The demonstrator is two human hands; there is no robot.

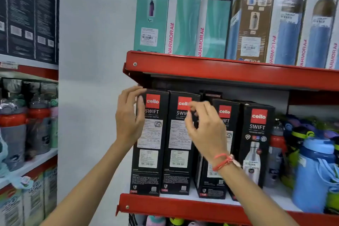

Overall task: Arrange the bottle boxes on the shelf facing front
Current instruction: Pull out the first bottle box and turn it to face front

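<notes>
Head view: four upright black bottle boxes (180,143) stand on the red shelf (183,205). Left hand (128,115), fingers apart, touches the leftmost box's upper left edge; right hand (203,126), fingers loosely curled, empty, hovers before the second box, nearer to it.

One head-worn wide-angle camera is looking forward and slightly upward, sitting close to a red metal shelf (220,77) and facing its front edge at a slight angle from the left. It is taking in the tier above, a second red shelving unit (29,71) at far left, and the pale wall (95,42) between them.
</notes>
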